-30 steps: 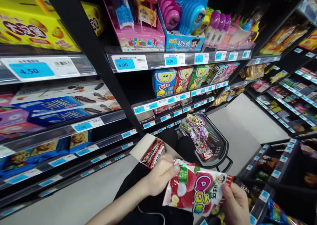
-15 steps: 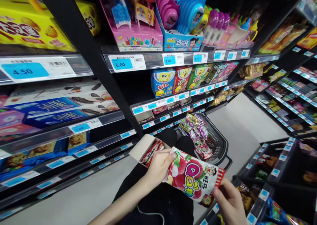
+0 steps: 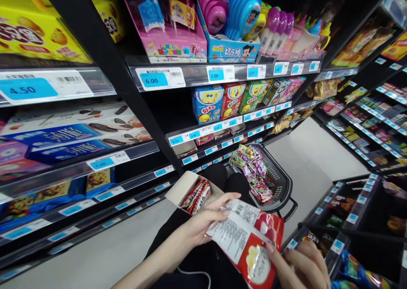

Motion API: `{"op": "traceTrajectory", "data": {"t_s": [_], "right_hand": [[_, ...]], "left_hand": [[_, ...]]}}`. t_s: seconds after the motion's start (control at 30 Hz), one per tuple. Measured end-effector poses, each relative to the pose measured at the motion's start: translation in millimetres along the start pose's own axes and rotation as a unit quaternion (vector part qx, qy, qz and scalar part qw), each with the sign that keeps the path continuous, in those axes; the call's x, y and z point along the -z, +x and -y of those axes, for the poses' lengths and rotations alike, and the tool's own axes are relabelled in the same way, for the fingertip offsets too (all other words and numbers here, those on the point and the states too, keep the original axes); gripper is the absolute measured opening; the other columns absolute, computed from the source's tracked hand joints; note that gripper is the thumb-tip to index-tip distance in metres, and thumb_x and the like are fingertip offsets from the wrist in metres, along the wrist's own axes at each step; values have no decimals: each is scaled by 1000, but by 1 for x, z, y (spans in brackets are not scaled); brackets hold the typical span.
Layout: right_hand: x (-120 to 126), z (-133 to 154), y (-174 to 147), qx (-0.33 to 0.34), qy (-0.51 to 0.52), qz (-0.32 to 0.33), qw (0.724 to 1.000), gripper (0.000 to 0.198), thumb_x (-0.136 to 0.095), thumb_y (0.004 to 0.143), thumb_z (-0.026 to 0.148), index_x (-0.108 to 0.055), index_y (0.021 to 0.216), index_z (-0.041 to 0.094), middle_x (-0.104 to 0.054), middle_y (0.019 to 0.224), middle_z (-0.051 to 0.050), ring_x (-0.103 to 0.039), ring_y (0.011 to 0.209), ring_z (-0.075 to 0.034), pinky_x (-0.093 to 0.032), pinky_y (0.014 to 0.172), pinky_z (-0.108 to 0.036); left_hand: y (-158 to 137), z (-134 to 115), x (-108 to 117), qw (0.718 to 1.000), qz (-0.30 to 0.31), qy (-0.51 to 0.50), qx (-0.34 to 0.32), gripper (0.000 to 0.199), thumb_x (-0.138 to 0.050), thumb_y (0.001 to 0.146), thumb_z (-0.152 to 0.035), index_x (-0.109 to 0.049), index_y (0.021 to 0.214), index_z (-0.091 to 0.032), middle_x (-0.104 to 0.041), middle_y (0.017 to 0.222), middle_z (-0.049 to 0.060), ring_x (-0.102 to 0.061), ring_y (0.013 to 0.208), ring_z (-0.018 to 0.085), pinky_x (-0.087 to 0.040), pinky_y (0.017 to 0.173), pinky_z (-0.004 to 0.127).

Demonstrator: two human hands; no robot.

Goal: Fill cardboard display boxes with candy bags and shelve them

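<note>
A red and white packet of gummy candy (image 3: 244,234) is held over my lap, its back with printed text and a barcode facing up. My left hand (image 3: 206,221) pinches its left edge, the index finger stretched along the top. At the packet's lower right edge, my right hand (image 3: 299,261) grips with fingers curled; some fingertips are hidden behind it. Just beyond my left hand, an open cardboard box (image 3: 178,191) holds several red and white packets (image 3: 199,195) and rests by my legs.
A dark shopping basket (image 3: 280,183) with several colourful candy packets (image 3: 251,166) stands on the floor ahead. Shelves of boxed sweets (image 3: 208,102) and biscuits (image 3: 73,132) run along the left. A low rack of snack bags (image 3: 362,272) is at the right. A white cable (image 3: 197,273) lies on my lap.
The gummy candy packet has been turned over, from its front with the large QQ lettering to its printed back. My right hand has shifted slightly down and right.
</note>
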State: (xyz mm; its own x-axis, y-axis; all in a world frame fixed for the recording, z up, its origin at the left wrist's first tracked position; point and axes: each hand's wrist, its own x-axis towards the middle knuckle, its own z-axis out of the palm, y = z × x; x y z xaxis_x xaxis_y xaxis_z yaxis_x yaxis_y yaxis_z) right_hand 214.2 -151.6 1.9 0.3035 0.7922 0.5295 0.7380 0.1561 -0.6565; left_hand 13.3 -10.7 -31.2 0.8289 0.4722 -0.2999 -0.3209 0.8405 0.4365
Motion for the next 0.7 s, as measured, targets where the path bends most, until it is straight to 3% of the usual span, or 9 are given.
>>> {"op": "traceTrajectory", "data": {"t_s": [0.07, 0.1, 0.17, 0.23, 0.37, 0.5, 0.7], "right_hand": [[-5, 0, 9, 42, 45, 48, 997, 32, -71, 78, 24, -73, 106, 38, -71, 73, -4, -63, 66, -22, -52, 60, -34], [-9, 1, 12, 14, 97, 67, 993, 31, -70, 79, 31, -71, 110, 38, -72, 81, -5, -66, 72, -23, -54, 62, -34], [-17, 5, 13, -102, 193, 58, 974, 31, -65, 82, 45, -70, 111, 36, -73, 95, -5, -69, 84, -24, -57, 69, -34], [-25, 11, 10, -217, 241, 31, 946, 31, -67, 80, 48, -70, 108, 35, -73, 100, -3, -69, 88, -23, -57, 74, -31], [-30, 19, 9, -328, 272, 53, 903, 37, -72, 76, 38, -67, 112, 31, -75, 100, -4, -70, 83, -19, -56, 72, -25], [-29, 12, 12, -356, 271, 60, 892, 37, -72, 77, 36, -68, 112, 25, -76, 91, -6, -71, 75, -18, -57, 67, -23], [-30, -3, 8, -339, 195, 31, 920, 25, -72, 75, 41, -76, 86, 20, -76, 85, -9, -70, 74, -22, -57, 65, -27]], "left_hand": [[-2, -2, -1, 998, -36, 18, -50, 56, -77, 66, -16, -57, 119, -23, -66, 100, 4, -64, 84, 17, -47, 77, 27], [-2, -3, -2, 996, -48, 28, -69, 57, -78, 67, -17, -57, 119, -23, -65, 99, 4, -64, 83, 17, -48, 77, 27], [-2, -6, -4, 992, -64, 51, -100, 59, -80, 66, -20, -55, 119, -23, -65, 101, 4, -64, 85, 18, -49, 76, 28], [-3, -9, -5, 987, -75, 81, -120, 58, -81, 66, -21, -55, 119, -23, -64, 100, 4, -64, 86, 18, -49, 75, 28], [-5, -13, -7, 977, -85, 137, -142, 54, -79, 69, -23, -55, 117, -24, -63, 99, 2, -61, 87, 17, -47, 76, 26], [-6, -14, -6, 972, -72, 161, -157, 51, -78, 71, -24, -54, 116, -25, -64, 100, 1, -60, 89, 17, -46, 77, 26], [-5, -11, 0, 965, -46, 195, -170, 48, -75, 75, -25, -52, 118, -26, -63, 102, 2, -58, 91, 17, -45, 79, 26]]}}
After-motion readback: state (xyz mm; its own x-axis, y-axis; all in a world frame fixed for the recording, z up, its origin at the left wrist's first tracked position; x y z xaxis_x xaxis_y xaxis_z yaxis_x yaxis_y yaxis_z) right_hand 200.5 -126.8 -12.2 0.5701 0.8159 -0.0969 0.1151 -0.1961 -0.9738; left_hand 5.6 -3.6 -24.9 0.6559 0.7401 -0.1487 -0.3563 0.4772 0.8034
